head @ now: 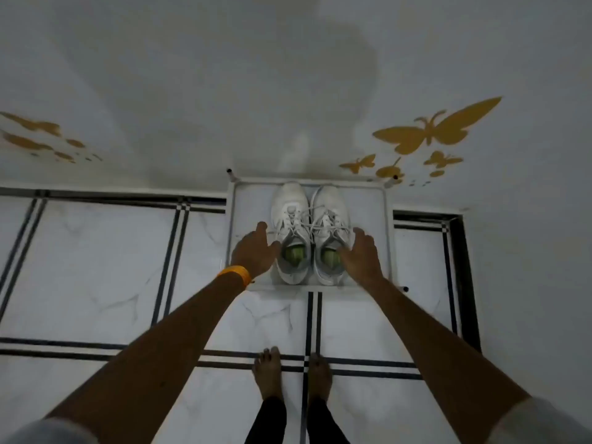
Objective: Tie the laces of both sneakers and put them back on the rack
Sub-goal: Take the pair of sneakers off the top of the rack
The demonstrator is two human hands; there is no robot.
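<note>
Both your bare arms reach far forward: left hand (253,249) and right hand (362,256) spread open, flanking without gripping two white lace-up sneakers (309,232), laces loose, side by side on the white metal-framed rack (389,238).

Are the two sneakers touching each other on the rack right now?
Touching. The head view shows the left sneaker and right sneaker pressed side by side on the rack, no gap between them.
</note>
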